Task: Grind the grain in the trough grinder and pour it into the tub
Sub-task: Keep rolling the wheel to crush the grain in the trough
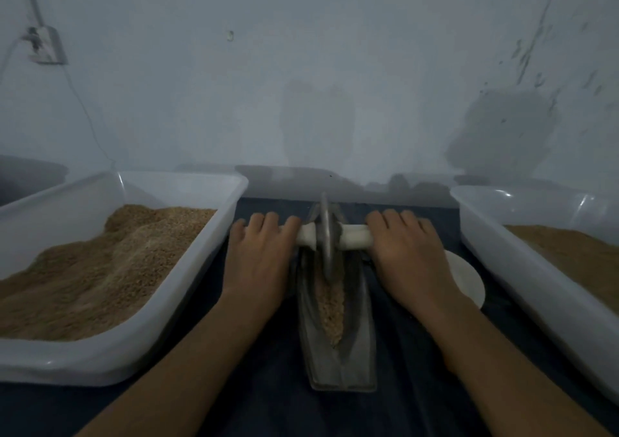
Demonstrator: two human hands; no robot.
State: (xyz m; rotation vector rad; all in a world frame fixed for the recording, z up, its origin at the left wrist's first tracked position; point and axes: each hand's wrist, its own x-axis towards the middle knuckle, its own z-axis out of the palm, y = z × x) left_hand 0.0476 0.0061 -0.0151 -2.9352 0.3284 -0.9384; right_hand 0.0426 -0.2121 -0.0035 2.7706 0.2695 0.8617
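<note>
Where dark cloth (268, 386) ends, a pale wall (301, 68) rises.

A plain, dim workroom for processing grain by hand: a scuffed, bare painted wall (335, 68) with a surface-mounted socket (45, 46) and loose cable, a dark cloth-covered bench (261, 386), and big white plastic tubs (174, 286) heaped with ground meal.
</note>
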